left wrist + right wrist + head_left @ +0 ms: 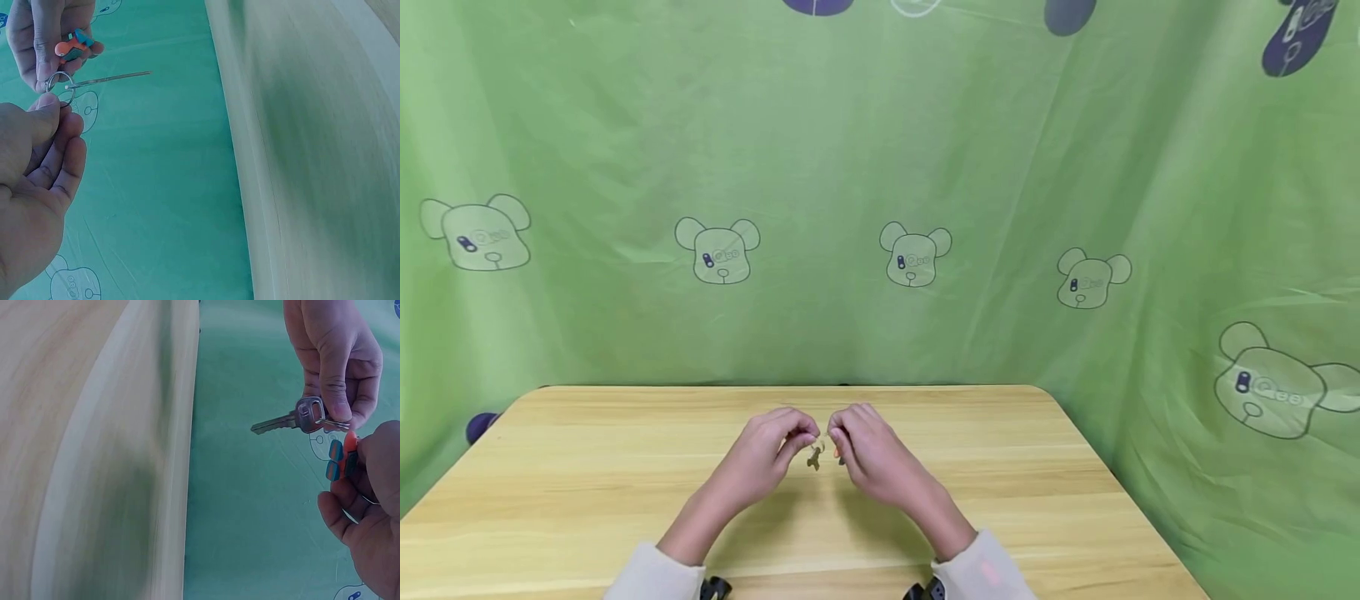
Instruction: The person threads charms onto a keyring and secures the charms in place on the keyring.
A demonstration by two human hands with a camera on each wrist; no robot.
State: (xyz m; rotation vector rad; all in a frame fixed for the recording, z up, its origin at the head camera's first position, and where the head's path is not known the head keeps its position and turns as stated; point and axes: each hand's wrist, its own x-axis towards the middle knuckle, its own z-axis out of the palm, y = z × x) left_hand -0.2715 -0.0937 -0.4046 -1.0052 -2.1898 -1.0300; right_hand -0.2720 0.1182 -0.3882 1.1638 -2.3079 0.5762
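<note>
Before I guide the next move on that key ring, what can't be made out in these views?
- Head view: key and ring too small; both hands' fingers cover them.
- Left wrist view: left hand thumb hides part of the ring; key seen edge-on.
- Right wrist view: orange-and-blue charm half hidden by the right hand; whether the key is threaded on the ring is unclear.

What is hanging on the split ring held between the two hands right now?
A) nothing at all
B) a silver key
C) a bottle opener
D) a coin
B: the right wrist view shows a silver key on the split ring pinched by the left hand, with the right hand holding an orange and blue charm beside it.
</note>
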